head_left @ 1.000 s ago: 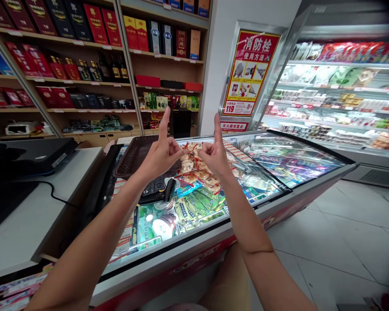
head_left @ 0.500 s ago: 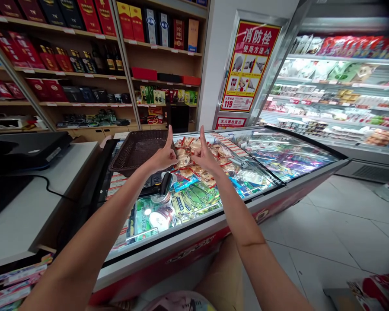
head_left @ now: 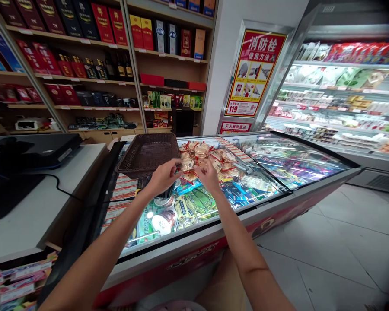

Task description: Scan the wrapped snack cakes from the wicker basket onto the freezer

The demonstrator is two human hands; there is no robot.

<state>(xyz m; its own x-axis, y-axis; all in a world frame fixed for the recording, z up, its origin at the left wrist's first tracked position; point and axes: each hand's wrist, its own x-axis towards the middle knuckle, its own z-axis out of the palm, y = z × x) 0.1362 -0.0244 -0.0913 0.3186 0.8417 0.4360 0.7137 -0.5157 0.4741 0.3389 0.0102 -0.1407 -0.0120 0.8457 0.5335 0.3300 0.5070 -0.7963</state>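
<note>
My left hand (head_left: 164,177) is over the near edge of the pile, fingers bent forward and apart from the thumb, tips slightly blurred. My right hand (head_left: 208,176) is just right of it, thumb and fingers curved and apart at the packets. Whether either hand touches a packet is hard to tell. The round, flat packaged foods (head_left: 201,150), in clear wrappers with red edges, lie heaped on the glass top of a chest freezer (head_left: 188,255). A brown woven basket (head_left: 125,166) stands left of the pile. A black handheld device (head_left: 171,190) is mostly hidden behind my left hand.
Left of the freezer is a white counter (head_left: 56,194) with a black machine (head_left: 56,149) and a cable. Boxes and bottles fill the shelves (head_left: 94,80) behind. A lit refrigerated display (head_left: 337,95) stands at the right, beyond the tiled floor (head_left: 311,246).
Both hands have lowered from upright, pointing index fingers to bent fingers at the packets. The view has shifted slightly, and my left hand now covers most of the black device.
</note>
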